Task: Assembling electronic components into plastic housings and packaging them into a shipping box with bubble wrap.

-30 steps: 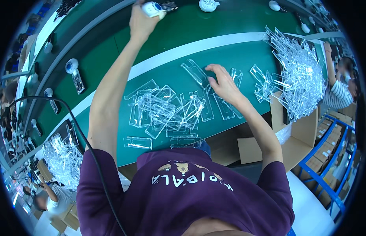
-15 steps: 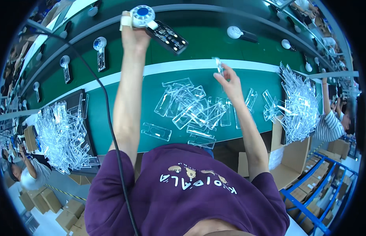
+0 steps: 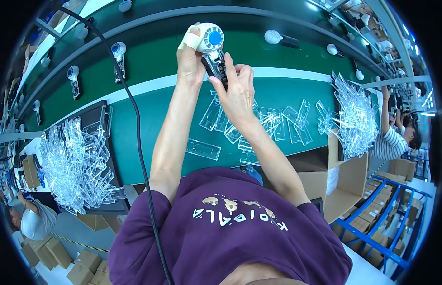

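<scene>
Above the green table [image 3: 135, 142], both hands are raised together. Heaps of clear cases lie at left [image 3: 73, 161] and right [image 3: 354, 114], with loose cases [image 3: 278, 126] between. The left hand [image 3: 192, 59] grips a white tool [image 3: 210, 38] with a blue disc; the right hand [image 3: 237, 90] closes on the dark part [image 3: 218, 71] beneath the tool.

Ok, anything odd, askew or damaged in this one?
Nothing damaged. Clear plastic cases lie scattered at mixed angles on the green belt, and one case sits apart. The left hand, a finger wrapped in tape, holds a white handheld tool; the right hand touches its dark part.
</scene>
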Demonstrator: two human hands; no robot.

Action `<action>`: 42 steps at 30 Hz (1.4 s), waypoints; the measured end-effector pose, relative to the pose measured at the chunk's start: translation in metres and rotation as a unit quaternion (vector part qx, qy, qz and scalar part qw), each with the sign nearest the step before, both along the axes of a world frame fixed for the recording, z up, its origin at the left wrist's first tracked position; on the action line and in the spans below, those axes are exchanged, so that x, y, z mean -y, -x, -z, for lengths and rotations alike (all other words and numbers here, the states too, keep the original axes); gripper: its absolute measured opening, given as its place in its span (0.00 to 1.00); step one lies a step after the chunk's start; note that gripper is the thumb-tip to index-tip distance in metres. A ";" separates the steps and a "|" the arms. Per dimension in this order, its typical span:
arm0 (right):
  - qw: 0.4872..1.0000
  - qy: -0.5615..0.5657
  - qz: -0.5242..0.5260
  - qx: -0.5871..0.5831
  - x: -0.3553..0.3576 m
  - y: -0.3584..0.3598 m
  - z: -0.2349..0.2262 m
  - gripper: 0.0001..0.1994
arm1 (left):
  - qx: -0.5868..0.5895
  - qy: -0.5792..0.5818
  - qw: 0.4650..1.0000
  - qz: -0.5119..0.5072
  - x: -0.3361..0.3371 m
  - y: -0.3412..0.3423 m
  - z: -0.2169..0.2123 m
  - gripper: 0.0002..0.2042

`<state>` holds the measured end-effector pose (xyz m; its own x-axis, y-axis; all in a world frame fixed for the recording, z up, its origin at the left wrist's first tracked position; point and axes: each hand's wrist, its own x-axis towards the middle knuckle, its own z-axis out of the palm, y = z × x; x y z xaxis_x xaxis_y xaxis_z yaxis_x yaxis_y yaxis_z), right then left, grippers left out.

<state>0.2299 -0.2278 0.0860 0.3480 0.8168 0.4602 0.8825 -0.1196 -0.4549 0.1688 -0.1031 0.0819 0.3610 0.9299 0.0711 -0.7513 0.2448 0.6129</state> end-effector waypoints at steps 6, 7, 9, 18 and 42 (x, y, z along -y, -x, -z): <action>0.993 -0.051 -0.059 -0.084 0.005 -0.013 0.006 0.33 | 0.003 -0.039 0.997 -0.066 0.009 -0.003 -0.016 0.31; 0.980 -0.035 -0.086 -0.174 0.007 -0.018 0.002 0.33 | 0.007 -0.049 0.995 -0.088 0.013 -0.007 -0.017 0.30; 0.967 -0.060 -0.120 -0.216 0.009 -0.030 0.000 0.31 | 0.030 -0.041 0.998 -0.042 0.019 -0.006 -0.015 0.27; 0.900 -0.047 -0.084 -0.424 0.028 -0.077 0.003 0.19 | -0.202 -0.055 0.978 0.016 0.071 -0.042 0.001 0.16; 0.898 0.328 0.280 -0.088 0.110 -0.256 0.067 0.26 | -0.582 0.013 0.813 0.009 -0.113 -0.078 0.091 0.20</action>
